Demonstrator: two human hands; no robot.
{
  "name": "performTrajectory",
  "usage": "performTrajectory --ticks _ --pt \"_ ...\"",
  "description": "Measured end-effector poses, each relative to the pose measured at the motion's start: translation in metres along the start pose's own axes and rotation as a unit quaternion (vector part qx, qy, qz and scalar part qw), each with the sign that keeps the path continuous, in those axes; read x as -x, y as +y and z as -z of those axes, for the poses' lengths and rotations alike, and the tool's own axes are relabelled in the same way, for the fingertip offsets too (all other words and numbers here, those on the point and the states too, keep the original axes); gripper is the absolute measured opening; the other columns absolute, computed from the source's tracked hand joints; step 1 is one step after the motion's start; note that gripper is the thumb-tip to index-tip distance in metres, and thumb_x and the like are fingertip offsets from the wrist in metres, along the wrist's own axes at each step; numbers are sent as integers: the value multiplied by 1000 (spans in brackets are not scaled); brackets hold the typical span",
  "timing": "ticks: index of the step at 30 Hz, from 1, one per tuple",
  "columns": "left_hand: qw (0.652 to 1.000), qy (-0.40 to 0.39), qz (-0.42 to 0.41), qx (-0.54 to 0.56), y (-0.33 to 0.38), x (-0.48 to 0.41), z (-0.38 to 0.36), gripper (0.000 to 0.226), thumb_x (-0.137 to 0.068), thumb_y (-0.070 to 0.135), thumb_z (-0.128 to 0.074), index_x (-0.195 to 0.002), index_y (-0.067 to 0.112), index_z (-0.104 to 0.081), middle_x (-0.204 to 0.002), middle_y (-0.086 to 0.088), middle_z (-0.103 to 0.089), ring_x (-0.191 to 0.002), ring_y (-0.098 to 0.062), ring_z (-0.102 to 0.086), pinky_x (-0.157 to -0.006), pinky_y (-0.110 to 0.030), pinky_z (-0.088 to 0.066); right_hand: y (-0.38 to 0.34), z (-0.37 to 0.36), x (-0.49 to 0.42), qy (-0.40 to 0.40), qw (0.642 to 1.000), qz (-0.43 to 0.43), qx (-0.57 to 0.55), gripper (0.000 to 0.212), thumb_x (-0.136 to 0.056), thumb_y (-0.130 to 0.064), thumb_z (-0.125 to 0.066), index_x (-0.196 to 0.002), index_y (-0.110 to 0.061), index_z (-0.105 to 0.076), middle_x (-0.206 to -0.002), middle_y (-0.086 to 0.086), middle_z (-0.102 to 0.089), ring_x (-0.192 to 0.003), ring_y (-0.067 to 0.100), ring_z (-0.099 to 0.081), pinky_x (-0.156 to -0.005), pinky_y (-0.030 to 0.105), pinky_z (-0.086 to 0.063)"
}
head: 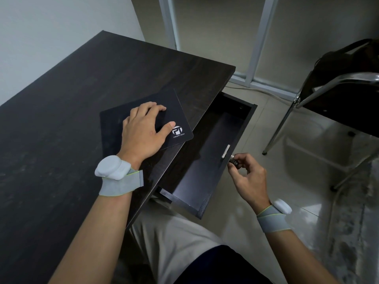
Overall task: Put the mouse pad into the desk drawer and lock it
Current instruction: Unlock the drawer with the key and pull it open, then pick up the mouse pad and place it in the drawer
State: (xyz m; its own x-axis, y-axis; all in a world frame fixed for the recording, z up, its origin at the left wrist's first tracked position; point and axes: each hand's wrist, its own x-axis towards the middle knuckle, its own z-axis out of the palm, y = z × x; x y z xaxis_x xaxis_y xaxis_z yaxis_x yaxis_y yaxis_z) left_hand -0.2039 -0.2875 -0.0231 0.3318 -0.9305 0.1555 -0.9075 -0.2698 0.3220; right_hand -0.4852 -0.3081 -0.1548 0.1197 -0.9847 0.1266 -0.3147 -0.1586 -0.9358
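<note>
While the dark wood desk is stretching bare across my left side, my left hand is lying flat on the mouse pad, fingers spread and palm pressing down, thumb resting just beside the white logo at its near right corner. That pad is sitting on the desk top by the right edge, its logo corner reaching just past that edge toward the drawer. A grey strap with a pale pod is wrapping my left wrist. Next over, the drawer is standing pulled out from under the desk, and its dark inside is showing nothing lying in it. At its front panel my right hand is pinching a small metal knob between thumb and fingertips; I cannot tell whether it is a key or a lock barrel. Farther right, a chrome-framed chair is standing on the pale tiled floor, well apart from the drawer, with a dark bag resting on its seat.
</note>
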Motion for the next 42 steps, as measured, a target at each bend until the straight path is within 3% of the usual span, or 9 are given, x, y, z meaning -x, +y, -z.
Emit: performTrajectory --ticks 7,11,15,21,28,35,42 --pt "1000 -7 -8 -2 -1 -1 3 53 -91 59 -55 -137 31 -55 -148 6 -47 -139 -24 -38 -108 -51 -31 -3 3 3 -5 1000 9 2 14 -87 -5 -76 -95 -15 -71 -86 -7 -71 -77 6 -63 -82 32 -55" --pt "1000 -21 -13 -1 -5 -3 8 55 -91 58 -57 -138 30 -55 -150 5 -46 -140 -24 -37 -109 -51 -31 -12 10 0 45 998 38 8 7 -91 -6 -72 -93 -12 -71 -88 2 -71 -82 17 -66 -80 38 -56" --pt "1000 -21 -4 -5 -10 -3 11 56 -91 58 -58 -140 30 -54 -151 4 -46 -141 -24 -37 -110 -50 -31 -27 15 -9 97 992 81 13 8 -94 -5 -68 -88 -11 -68 -85 3 -66 -82 13 -62 -77 35 -53" --pt "1000 -20 3 -13 -16 0 13 56 -92 57 -57 -140 29 -54 -151 3 -46 -141 -25 -37 -110 -52 -31 -70 11 -37 107 974 195 49 7 -92 -5 -68 -87 -8 -71 -83 0 -66 -80 17 -58 -77 24 -47" --pt "999 -23 14 -19 -23 2 17 57 -92 58 -56 -141 28 -53 -152 3 -45 -142 -25 -35 -110 -51 -30 -120 -17 -79 -5 955 278 108 5 -89 -14 -73 -88 -10 -75 -91 2 -74 -94 28 -64 -86 50 -51" --pt "999 -16 32 -27 -34 7 21 57 -92 58 -56 -141 28 -53 -153 3 -45 -142 -26 -36 -110 -52 -30 -147 -51 -104 -127 928 282 206 23 -91 -31 -71 -108 -15 -75 -112 -1 -73 -114 26 -60 -101 41 -44" --pt "998 -3 56 -33 -56 8 29 56 -93 57 -56 -140 28 -55 -152 3 -47 -141 -26 -36 -109 -51 -31 -158 -79 -125 -214 889 270 303 44 -94 -45 -64 -129 -20 -65 -135 0 -64 -133 25 -48 -113 43 -35"
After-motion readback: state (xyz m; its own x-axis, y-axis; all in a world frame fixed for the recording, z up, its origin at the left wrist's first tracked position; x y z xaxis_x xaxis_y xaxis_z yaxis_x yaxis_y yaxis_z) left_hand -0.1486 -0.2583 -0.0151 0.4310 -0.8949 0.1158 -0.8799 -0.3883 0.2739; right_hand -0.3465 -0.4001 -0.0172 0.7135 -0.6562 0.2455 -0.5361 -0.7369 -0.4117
